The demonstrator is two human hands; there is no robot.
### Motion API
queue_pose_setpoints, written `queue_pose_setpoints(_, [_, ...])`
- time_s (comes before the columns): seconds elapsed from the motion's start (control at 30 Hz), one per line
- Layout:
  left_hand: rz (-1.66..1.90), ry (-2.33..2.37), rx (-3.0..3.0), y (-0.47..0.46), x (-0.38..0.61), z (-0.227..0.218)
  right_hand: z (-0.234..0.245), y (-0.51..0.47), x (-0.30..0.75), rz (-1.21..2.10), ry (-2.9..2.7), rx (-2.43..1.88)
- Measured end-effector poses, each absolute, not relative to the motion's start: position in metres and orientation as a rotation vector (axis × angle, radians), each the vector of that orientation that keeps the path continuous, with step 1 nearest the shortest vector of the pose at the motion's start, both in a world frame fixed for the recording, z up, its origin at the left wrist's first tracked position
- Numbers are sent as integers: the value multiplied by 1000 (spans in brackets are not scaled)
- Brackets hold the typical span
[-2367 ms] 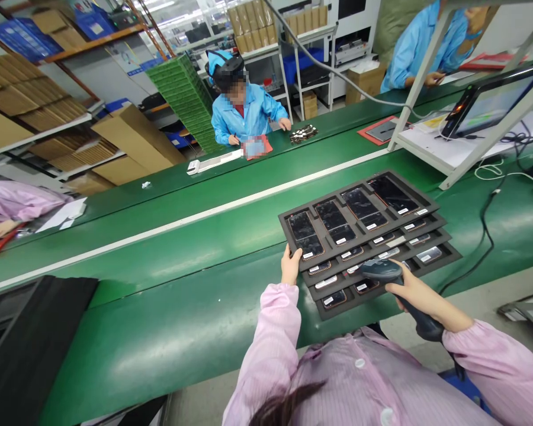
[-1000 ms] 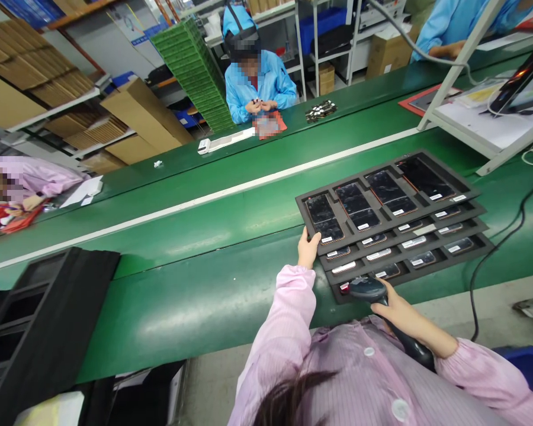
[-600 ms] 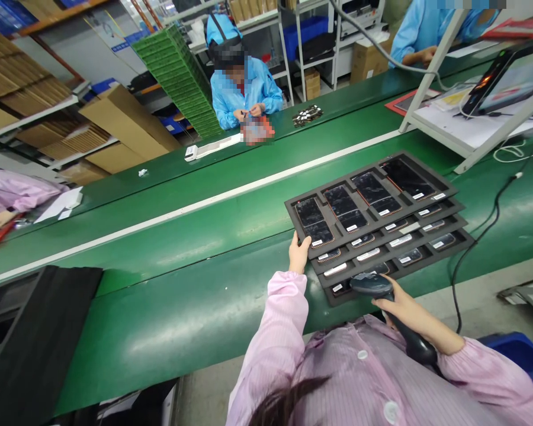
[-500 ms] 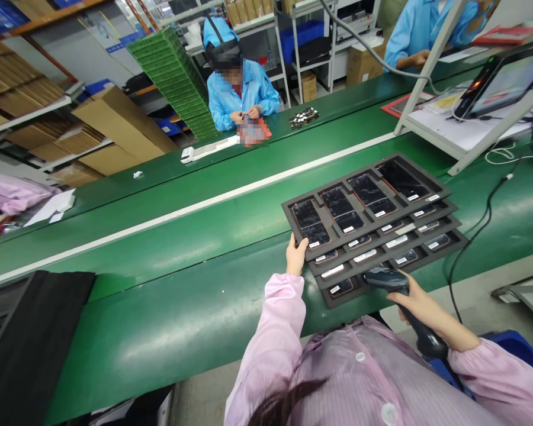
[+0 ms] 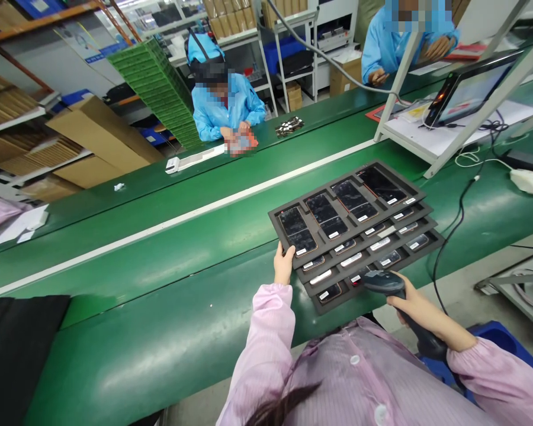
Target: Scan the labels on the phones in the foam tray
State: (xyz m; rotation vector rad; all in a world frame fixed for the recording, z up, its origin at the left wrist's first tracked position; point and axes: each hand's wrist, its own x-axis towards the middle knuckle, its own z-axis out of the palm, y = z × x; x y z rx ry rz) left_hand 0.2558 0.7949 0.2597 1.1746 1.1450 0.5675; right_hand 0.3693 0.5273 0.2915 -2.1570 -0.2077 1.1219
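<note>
A staggered stack of black foam trays (image 5: 275,214) holding several dark phones (image 5: 296,229) rests on the green conveyor belt (image 5: 173,260). My left hand (image 5: 283,264) grips the near left corner of the top tray, thumb on its rim. My right hand (image 5: 415,303) is wrapped round the handle of a dark handheld barcode scanner (image 5: 382,283). The scanner's head hovers over the lowest tray's near edge, above the labelled phone ends.
A monitor (image 5: 471,89) sits on a white frame stand at the right, with cables (image 5: 457,207) trailing over the belt. Across the belt a person in blue (image 5: 224,103) handles small parts; another stands at far right. Black trays (image 5: 18,349) lie at my left.
My right hand has shifted the scanner sideways along the lowest tray's near edge, left then right again. My left hand has stayed on the tray corner. The view has swung slightly.
</note>
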Motion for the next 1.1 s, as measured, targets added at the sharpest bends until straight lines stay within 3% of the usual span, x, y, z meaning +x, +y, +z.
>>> queue_pose_setpoints(0.33, [589,1176,1145,794,256,260,308,498,405,965,-245,-2169])
queue_pose_setpoints(0.57, [618,1207,1142,793,257,260,295,513,389,1224,-339,-2113])
queue_pose_setpoints(1.1, [622,1223,1149,793,258,260,294,519,384,1199,-349,-2087])
